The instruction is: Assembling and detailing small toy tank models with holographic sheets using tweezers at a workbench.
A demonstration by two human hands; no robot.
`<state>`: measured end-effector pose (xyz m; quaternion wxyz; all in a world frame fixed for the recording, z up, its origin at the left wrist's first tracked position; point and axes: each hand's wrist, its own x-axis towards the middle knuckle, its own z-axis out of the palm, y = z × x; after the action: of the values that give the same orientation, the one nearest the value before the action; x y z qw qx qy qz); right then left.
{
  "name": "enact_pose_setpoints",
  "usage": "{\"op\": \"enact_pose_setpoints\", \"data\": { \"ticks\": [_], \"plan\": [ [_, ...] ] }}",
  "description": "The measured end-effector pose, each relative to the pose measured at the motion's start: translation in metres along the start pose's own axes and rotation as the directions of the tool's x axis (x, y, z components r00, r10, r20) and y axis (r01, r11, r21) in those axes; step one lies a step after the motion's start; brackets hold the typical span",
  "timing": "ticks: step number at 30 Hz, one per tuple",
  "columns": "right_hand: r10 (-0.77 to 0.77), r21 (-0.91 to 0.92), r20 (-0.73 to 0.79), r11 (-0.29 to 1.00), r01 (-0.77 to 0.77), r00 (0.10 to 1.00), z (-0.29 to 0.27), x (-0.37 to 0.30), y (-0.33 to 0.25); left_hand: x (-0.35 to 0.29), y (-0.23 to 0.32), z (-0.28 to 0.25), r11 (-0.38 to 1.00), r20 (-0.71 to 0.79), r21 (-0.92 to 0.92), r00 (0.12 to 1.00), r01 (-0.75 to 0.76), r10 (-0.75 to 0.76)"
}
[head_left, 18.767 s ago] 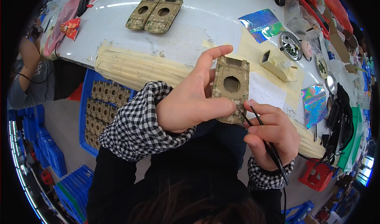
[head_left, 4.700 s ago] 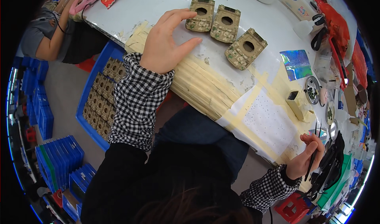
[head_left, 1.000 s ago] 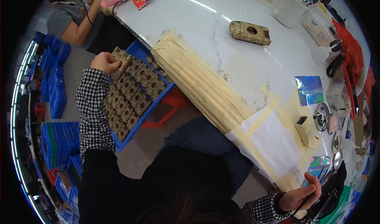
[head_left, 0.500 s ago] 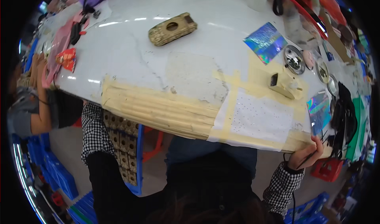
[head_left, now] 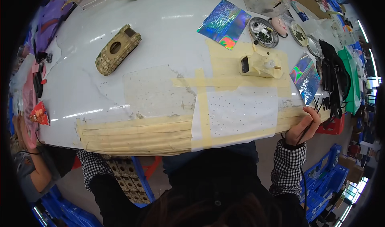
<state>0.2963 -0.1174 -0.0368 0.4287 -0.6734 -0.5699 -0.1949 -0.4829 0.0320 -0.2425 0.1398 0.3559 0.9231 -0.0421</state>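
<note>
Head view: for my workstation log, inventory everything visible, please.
Table: one, white, centre
Model hull: one, camouflage, upper left
Other hulls: several, camouflage, blue crate, lower left
Iridescent sheets: two, blue-silver, right half
Metal dishes: at least three, silver, upper right
Block: one, cream, right of centre
Dotted paper: one, white, near edge
Tray: one, green, far right
Clutter: uncounted, mixed, picture's rim
Co-worker: one, grey-clad, lower left
Tweezers: one, black, lower right
Right hand: one, bare, holding tweezers, lower right
Left hand: hidden; checked sleeve visible, lower left
</note>
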Motion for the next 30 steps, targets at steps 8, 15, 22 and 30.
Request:
{"op": "enact_pose_setpoints", "data": {
  "ticks": [8, 15, 22, 30],
  "plan": [
    [0.018, 0.017, -0.010, 1.000, -0.018, 1.000, 0.002, 0.002, -0.002, -0.013, -0.009, 0.018, 0.973, -0.017, -0.214, 0.996, 0.083, -0.089],
    [0.032, 0.068, -0.025, 0.997, -0.030, 0.999, 0.002, 0.002, 0.000, -0.051, -0.033, 0.033, 0.768, -0.093, -0.635, 0.978, 0.086, -0.186],
    [0.011, 0.088, -0.025, 0.996, -0.009, 1.000, -0.002, 0.000, 0.000, -0.185, 0.015, -0.041, 0.526, -0.738, -0.654, 0.610, -0.543, -0.289],
    [0.049, 0.193, -0.075, 0.981, -0.034, 0.996, 0.005, 0.002, 0.000, -0.293, 0.176, -0.169, 0.204, -0.978, -0.155, 0.179, -0.967, 0.104]
  ]
}}
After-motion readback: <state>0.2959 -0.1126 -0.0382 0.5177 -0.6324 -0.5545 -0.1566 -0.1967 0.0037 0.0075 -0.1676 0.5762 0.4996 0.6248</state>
